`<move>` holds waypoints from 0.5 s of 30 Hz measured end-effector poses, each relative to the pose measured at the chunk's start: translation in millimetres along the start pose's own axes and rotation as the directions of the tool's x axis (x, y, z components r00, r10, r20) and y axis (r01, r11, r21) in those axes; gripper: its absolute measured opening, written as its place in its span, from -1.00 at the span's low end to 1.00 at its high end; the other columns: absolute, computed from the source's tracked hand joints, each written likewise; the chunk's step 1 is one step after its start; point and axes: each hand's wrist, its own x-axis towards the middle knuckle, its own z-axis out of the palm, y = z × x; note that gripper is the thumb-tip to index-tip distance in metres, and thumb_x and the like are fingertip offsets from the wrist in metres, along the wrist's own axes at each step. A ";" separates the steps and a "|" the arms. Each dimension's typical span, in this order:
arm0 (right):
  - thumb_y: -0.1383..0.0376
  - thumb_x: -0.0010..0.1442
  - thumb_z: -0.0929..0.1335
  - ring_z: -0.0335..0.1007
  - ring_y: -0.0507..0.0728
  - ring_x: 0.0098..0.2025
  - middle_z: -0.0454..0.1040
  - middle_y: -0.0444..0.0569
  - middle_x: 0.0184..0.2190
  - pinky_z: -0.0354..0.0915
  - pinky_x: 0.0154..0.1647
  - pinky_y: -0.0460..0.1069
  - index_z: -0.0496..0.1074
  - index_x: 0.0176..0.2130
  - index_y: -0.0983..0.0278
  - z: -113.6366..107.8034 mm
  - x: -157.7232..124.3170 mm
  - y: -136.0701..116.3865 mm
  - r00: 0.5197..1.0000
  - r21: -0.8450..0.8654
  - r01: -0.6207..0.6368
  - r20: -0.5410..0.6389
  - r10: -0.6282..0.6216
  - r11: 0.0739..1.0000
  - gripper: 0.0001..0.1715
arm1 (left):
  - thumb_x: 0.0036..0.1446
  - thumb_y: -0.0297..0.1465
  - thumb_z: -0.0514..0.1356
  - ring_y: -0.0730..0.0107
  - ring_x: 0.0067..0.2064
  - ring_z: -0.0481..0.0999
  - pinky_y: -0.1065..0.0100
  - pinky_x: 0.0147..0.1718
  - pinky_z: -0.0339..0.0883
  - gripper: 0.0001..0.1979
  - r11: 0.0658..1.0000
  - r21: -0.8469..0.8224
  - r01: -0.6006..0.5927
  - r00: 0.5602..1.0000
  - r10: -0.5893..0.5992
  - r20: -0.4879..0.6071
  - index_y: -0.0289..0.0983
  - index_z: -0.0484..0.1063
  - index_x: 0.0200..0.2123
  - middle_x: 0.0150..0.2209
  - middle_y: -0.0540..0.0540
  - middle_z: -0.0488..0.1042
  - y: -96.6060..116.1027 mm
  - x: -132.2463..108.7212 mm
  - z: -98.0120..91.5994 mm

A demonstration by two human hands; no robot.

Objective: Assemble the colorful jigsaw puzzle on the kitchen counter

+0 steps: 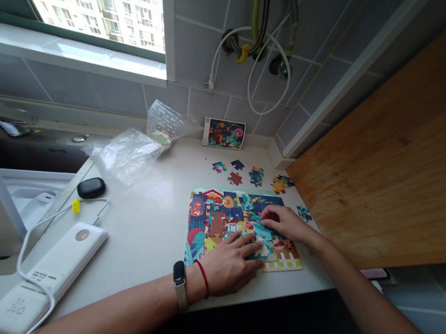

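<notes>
A colourful jigsaw puzzle (pixel 217 221) lies on the white counter, most of its picture filled with joined pieces. My left hand (pixel 232 261) rests flat across its lower middle, fingers stretched out. Over the right part of the puzzle, my right hand (pixel 285 222) is closed in a pinch on a teal puzzle piece (pixel 262 232), partly covered by the fingertips. Behind the puzzle lie loose pieces: a red-brown piece (pixel 234 178), a dark blue piece (pixel 238 164) and a multicoloured piece (pixel 219 167). More pieces (pixel 280 184) sit by the right edge.
A picture card (pixel 224 133) leans on the tiled wall. Crumpled clear plastic (pixel 130 153) lies behind left. A white power bank (pixel 48 279) with a cable and a black case (pixel 91 188) are at left, near the sink (pixel 47 152). A wooden panel (pixel 395 162) bounds the right.
</notes>
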 end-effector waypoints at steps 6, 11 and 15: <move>0.12 0.19 0.42 0.36 0.10 -0.36 0.48 -0.07 -0.34 0.31 -0.31 -0.02 0.52 -0.34 0.24 4.8 -2.8 2.8 0.996 -0.067 0.041 -0.072 -0.045 0.997 -0.77 | 0.41 -0.26 0.18 -0.04 0.36 0.36 -0.02 0.36 0.14 -0.68 1.000 -0.009 -0.001 1.000 0.000 -0.025 -0.14 0.51 0.17 0.33 -0.16 0.42 -1.1 -1.7 2.7; 0.14 0.18 0.41 0.36 0.10 -0.38 0.45 -0.11 -0.42 0.31 -0.32 -0.02 0.51 -0.33 0.23 8.5 -0.9 6.8 0.997 -0.052 0.012 -0.075 -0.016 0.999 -0.80 | 0.42 -0.27 0.18 -0.04 0.37 0.34 -0.01 0.35 0.16 -0.68 1.000 -0.013 0.000 1.000 0.000 -0.022 -0.14 0.50 0.18 0.33 -0.15 0.41 -1.8 -1.0 3.0; 0.14 0.17 0.41 0.35 0.11 -0.39 0.45 -0.12 -0.45 0.31 -0.32 -0.01 0.52 -0.34 0.24 10.7 -0.4 6.0 0.996 -0.051 0.003 -0.092 -0.008 0.999 -0.79 | 0.41 -0.26 0.19 -0.04 0.38 0.34 0.00 0.35 0.16 -0.67 1.000 -0.021 0.003 1.000 -0.003 -0.022 -0.14 0.49 0.18 0.34 -0.14 0.40 -2.1 -0.6 1.8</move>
